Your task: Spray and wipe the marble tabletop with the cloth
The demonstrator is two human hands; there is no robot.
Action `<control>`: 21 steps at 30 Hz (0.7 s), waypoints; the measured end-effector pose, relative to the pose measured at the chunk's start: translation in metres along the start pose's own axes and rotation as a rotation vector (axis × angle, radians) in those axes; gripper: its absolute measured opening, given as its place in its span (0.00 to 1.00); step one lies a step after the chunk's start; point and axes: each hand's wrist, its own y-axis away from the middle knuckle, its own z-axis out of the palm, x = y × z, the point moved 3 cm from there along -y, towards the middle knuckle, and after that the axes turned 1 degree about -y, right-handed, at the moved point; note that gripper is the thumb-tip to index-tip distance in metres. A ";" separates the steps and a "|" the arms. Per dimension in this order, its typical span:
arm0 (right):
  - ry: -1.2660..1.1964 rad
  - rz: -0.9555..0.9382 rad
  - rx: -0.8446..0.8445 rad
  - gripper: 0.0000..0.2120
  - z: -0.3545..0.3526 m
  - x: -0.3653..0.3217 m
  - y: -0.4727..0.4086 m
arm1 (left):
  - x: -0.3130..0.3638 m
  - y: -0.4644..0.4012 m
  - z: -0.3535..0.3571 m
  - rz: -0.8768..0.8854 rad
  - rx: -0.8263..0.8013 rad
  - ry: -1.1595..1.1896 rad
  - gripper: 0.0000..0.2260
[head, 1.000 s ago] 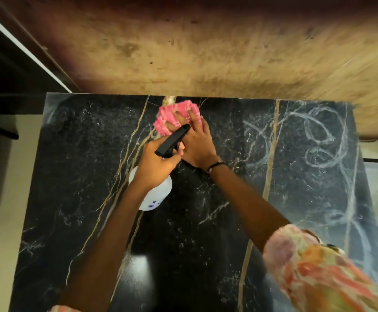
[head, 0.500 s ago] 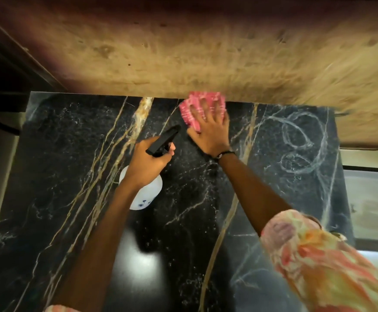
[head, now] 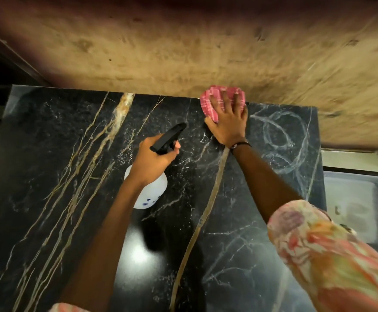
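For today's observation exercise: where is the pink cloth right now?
In the head view, the pink cloth lies at the marble tabletop's far edge, right of centre, pressed under the right hand.

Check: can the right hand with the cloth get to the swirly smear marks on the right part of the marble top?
Probably yes. The right hand presses the pink cloth at the far edge, just left of the swirl marks. Bare marble tabletop lies between; the left hand and spray bottle sit on the other side.

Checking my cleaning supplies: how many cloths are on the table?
1. A pink cloth lies at the far edge of the marble tabletop, pressed under the right hand. Others could be outside the view.
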 end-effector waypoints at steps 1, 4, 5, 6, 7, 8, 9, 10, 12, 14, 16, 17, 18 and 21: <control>0.024 -0.062 -0.003 0.33 0.002 -0.011 0.001 | -0.001 0.002 0.002 -0.008 0.001 0.003 0.08; 0.065 -0.281 0.032 0.33 0.013 -0.035 0.037 | -0.003 0.009 0.008 -0.024 0.006 0.012 0.10; 0.054 -0.343 0.049 0.33 0.017 -0.035 0.056 | -0.004 0.011 0.010 -0.029 0.009 0.019 0.10; 0.053 -0.399 0.058 0.33 0.020 -0.029 0.075 | -0.004 0.013 0.011 -0.036 0.011 0.031 0.10; 0.064 -0.437 0.064 0.33 0.023 -0.020 0.093 | -0.005 0.015 0.012 -0.043 0.012 0.045 0.10; 0.075 -0.450 0.072 0.33 0.025 -0.004 0.107 | -0.006 0.017 0.013 -0.050 0.011 0.060 0.11; 0.074 -0.431 0.085 0.33 0.024 0.015 0.116 | -0.007 0.020 0.014 -0.054 0.010 0.074 0.11; 0.059 -0.377 0.106 0.32 0.021 0.035 0.120 | -0.007 0.023 0.015 -0.058 0.011 0.084 0.11; 0.033 -0.210 0.120 0.33 0.016 0.061 0.112 | -0.008 0.030 0.018 -0.067 0.011 0.090 0.10; -0.017 -0.048 0.111 0.33 0.012 0.063 0.094 | -0.009 0.037 0.022 -0.078 0.009 0.090 0.09; -0.059 0.041 0.094 0.33 0.009 0.043 0.081 | -0.010 0.045 0.027 -0.087 0.006 0.094 0.09; -0.065 0.030 0.093 0.33 0.011 0.030 0.078 | -0.010 0.048 0.029 -0.092 0.007 0.097 0.09; -0.061 -0.022 0.102 0.33 0.013 0.017 0.079 | -0.011 0.052 0.030 -0.095 0.008 0.097 0.09; -0.029 -0.268 0.119 0.32 0.024 -0.024 0.116 | -0.012 0.062 0.036 -0.108 0.006 0.114 0.08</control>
